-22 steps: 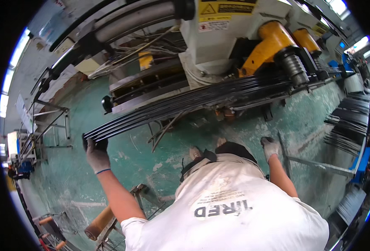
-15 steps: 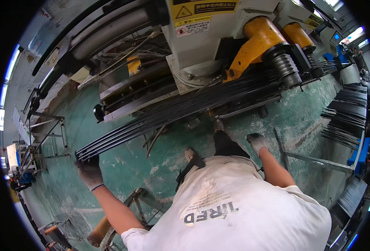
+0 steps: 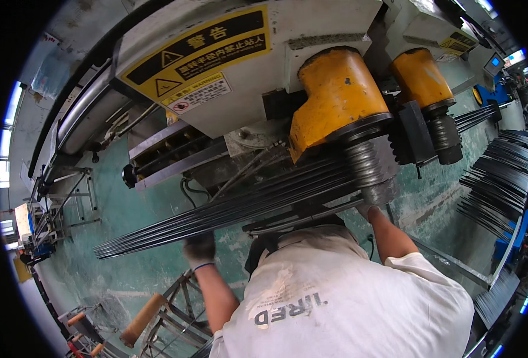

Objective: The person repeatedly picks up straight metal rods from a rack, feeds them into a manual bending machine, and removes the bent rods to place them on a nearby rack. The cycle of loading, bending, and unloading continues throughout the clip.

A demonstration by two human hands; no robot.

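Note:
A bundle of long dark metal rods (image 3: 228,209) runs from lower left up to the grooved roller (image 3: 371,173) under a yellow housing (image 3: 335,95) of a big grey machine. My left hand (image 3: 199,247), in a grey glove, grips the bundle from below near its middle. My right hand (image 3: 365,210) reaches up to the bundle right beside the roller; only a sliver of the hand shows, and the rods and roller hide its fingers. My white shirt fills the lower centre.
A second yellow housing with a roller (image 3: 431,101) stands further right. Stacks of dark bent rods (image 3: 496,185) lie at the right. A metal stand with a wooden-handled bar (image 3: 141,319) is at my lower left, and metal racks (image 3: 67,197) stand on the green floor.
I have leaned in much closer to the machine. The bundle sits further in under the roller, my left hand is nearer its middle, and my right hand has gone up to the roller.

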